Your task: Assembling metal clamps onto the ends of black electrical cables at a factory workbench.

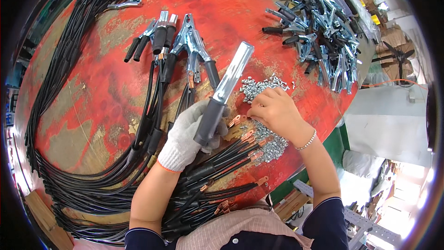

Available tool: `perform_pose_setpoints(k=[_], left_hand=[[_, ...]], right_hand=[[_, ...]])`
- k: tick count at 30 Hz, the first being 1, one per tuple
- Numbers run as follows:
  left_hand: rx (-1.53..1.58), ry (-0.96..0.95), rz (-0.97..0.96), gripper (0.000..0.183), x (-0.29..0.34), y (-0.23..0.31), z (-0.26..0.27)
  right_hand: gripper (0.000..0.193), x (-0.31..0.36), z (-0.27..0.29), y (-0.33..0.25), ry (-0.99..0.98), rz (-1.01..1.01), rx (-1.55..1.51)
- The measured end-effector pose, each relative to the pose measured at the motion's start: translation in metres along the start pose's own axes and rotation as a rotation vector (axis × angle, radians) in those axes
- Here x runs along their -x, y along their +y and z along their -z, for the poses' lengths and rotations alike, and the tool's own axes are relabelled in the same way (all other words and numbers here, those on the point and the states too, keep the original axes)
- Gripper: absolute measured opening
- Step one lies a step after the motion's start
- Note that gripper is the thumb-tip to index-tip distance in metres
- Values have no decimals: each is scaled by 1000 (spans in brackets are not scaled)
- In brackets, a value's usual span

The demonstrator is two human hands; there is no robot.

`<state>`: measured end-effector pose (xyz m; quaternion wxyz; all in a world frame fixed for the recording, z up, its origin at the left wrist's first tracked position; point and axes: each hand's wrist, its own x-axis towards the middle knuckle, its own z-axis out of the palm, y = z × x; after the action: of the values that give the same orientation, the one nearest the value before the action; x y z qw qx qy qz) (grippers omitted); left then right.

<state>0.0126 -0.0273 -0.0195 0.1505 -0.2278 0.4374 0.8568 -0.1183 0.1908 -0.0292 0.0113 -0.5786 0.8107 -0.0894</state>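
Note:
My left hand (pixel 180 139), in a whitish knit glove, is closed around a battery clamp (pixel 230 79). The clamp tilts up to the right, its silver jaw away from me and its black sleeve in my palm. My bare right hand (pixel 281 115) has thumb and fingers pinched together over small metal hardware; whatever lies between the fingertips is too small to make out. Just left of those fingertips is a copper cable lug (pixel 237 120). Silver screws (pixel 259 89) are heaped beyond my right hand, and small washers or nuts (pixel 274 150) lie on its near side.
Black cables (pixel 88 176) with copper lugs curve across the red, worn table (pixel 111 88). Cables with attached clamps (pixel 188 41) lie ahead, more at the far left (pixel 125 2). A large pile of loose clamps (pixel 323 32) covers the far right. The table's edge curves along the right.

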Motion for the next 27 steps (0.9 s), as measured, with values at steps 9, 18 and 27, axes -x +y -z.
perform_pose_setpoints(k=[9,18,27], left_hand=[[-78,-18,-35,26,-3,-6,-2],[-583,-74,-73,28,16,12,-16],[-592,-104,-141,24,13,1,-12]], right_hand=[[4,-14,-7,-2,-64,135,215],[22,-8,-3,-29,194,-497,-1067],[22,1,-6,-38,123,-645,-1706]])
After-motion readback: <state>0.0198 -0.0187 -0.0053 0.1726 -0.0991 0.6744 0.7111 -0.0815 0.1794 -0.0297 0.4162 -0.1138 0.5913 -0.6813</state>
